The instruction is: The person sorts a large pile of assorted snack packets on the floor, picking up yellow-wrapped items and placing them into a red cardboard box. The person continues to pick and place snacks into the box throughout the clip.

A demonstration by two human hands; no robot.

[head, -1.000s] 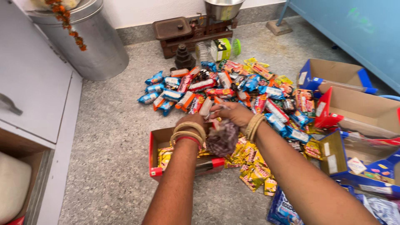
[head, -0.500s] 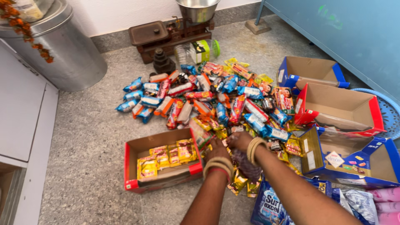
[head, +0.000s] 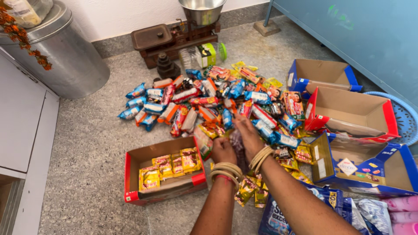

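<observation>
Crinkly plastic bag, dark and speckled, sits bunched between both hands above the floor, just right of the red carton of yellow packets. It looks light, limp and slippery, best gathered at its neck. Left hand and right hand each have their grip pressed together on it.

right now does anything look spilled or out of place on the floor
Yes: a heap of snack packets lies loose on the floor, not boxed. Only the red box holds packets. A jar lies tipped beside the scale.
</observation>
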